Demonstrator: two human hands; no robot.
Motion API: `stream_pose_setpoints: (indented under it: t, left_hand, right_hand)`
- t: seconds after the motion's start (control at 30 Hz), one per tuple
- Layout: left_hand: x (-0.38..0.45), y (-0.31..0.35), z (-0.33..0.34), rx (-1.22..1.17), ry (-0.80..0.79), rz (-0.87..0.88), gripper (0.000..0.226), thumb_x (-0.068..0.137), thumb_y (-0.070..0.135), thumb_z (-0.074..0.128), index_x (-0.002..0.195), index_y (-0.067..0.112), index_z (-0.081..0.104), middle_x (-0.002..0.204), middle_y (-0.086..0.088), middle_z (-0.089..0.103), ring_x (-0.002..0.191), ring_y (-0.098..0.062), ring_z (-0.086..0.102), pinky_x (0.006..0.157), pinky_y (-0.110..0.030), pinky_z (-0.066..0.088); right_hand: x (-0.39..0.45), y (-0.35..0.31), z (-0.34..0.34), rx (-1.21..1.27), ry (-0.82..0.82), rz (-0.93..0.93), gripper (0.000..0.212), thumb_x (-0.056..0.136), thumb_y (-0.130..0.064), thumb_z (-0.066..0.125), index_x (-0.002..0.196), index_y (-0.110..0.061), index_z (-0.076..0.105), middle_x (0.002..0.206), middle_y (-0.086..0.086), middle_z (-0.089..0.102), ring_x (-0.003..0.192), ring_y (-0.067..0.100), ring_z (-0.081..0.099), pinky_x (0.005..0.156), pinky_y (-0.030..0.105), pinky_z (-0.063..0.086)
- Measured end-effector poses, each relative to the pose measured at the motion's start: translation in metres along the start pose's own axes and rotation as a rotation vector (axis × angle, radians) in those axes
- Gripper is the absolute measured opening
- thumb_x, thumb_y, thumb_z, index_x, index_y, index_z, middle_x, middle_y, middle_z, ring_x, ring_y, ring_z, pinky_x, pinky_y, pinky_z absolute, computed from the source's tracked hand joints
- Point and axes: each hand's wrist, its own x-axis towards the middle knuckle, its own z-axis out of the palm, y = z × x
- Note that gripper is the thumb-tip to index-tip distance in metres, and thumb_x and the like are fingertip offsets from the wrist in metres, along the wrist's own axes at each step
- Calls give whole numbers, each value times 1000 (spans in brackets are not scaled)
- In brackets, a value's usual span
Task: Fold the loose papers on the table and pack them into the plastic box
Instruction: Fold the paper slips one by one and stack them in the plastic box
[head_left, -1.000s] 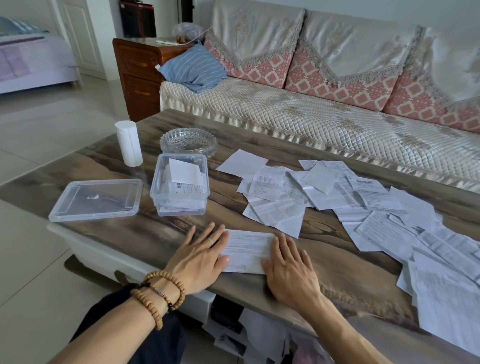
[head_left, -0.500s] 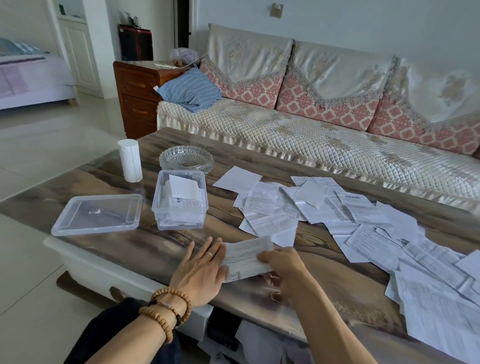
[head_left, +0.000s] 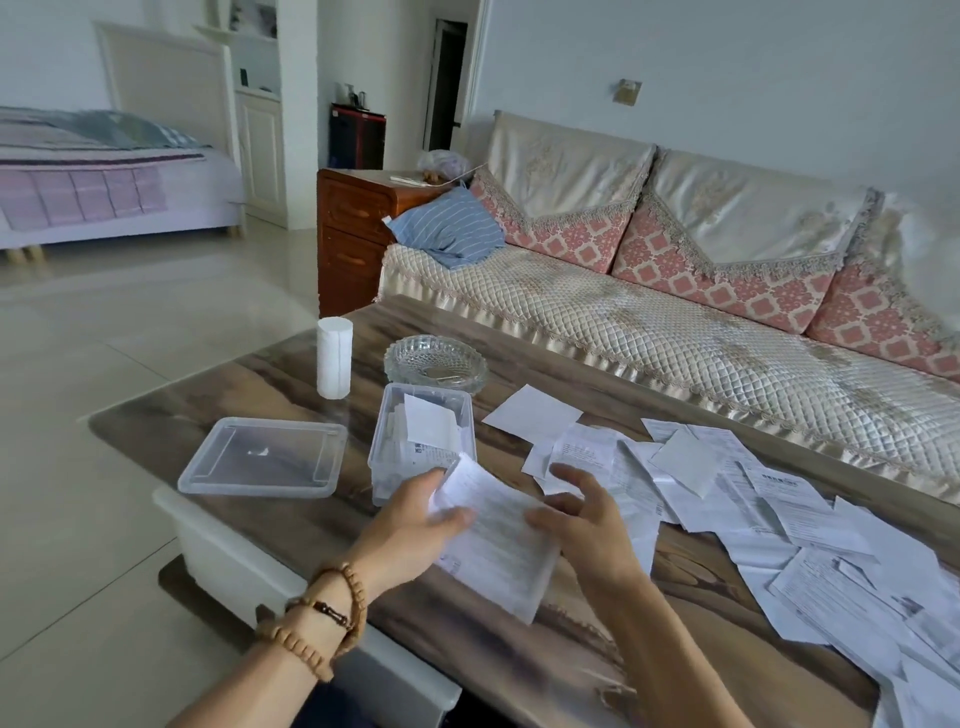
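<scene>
I hold a folded printed paper (head_left: 498, 540) in the air above the table's near edge. My left hand (head_left: 410, 525) grips its left end, thumb on top. My right hand (head_left: 584, 519) is at its right side with fingers spread and loosely bent, the thumb touching the paper's edge. The clear plastic box (head_left: 383, 462) stands just beyond my left hand and holds folded papers, one white piece sticking up. Loose papers (head_left: 737, 499) lie scattered over the right half of the wooden table (head_left: 270, 374).
The box's clear lid (head_left: 265, 457) lies flat to the left of the box. Behind the box are a glass bowl (head_left: 436, 361) and a white roll (head_left: 334, 358). A sofa (head_left: 649, 322) runs along the table's far side.
The paper has gone from flat on the table to lifted up toward the box. My left hand took hold of it and my right hand loosened. The view tilted up.
</scene>
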Motion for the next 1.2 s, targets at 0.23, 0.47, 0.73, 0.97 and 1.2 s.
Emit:
stream_pose_setpoints:
  t: [0.23, 0.47, 0.73, 0.97, 1.2]
  left_hand:
    - [42, -1, -60, -143, 347, 85, 25, 90, 29, 66, 114, 29, 58, 110, 6, 62, 104, -14, 60, 86, -31, 50]
    - [56, -39, -74, 94, 426, -24, 24, 99, 19, 51, 122, 19, 57, 111, 5, 63, 98, -10, 57, 86, -25, 45]
    - [76, -56, -66, 93, 366, 5, 22, 101, 24, 47, 120, 19, 58, 109, 7, 65, 90, -5, 55, 61, -5, 36]
    - [80, -64, -66, 128, 360, 46, 26, 102, 31, 43, 121, 19, 57, 109, 4, 67, 92, -9, 59, 63, -7, 38]
    - [73, -56, -72, 163, 321, 45, 27, 101, 24, 45, 125, 15, 55, 114, 2, 66, 100, -13, 61, 86, -27, 49]
  right_hand:
    - [69, -62, 36, -355, -216, -60, 51, 75, -4, 74, 124, -9, 60, 93, 18, 68, 80, 26, 64, 77, 46, 54]
    - [131, -54, 105, -591, 61, -41, 66, 82, 2, 55, 139, -22, 34, 107, 8, 59, 92, 27, 59, 66, 32, 52]
    - [140, -27, 142, -1460, -191, -303, 60, 81, -47, 71, 136, -30, 53, 145, 7, 29, 133, 31, 32, 109, 42, 33]
    - [158, -19, 155, -1472, -478, -344, 52, 87, -43, 66, 136, -36, 53, 134, 4, 48, 128, 26, 46, 106, 43, 39]
    - [152, -39, 147, -1344, -410, -369, 49, 90, -35, 67, 136, -23, 55, 146, 2, 46, 133, 22, 44, 111, 39, 35]
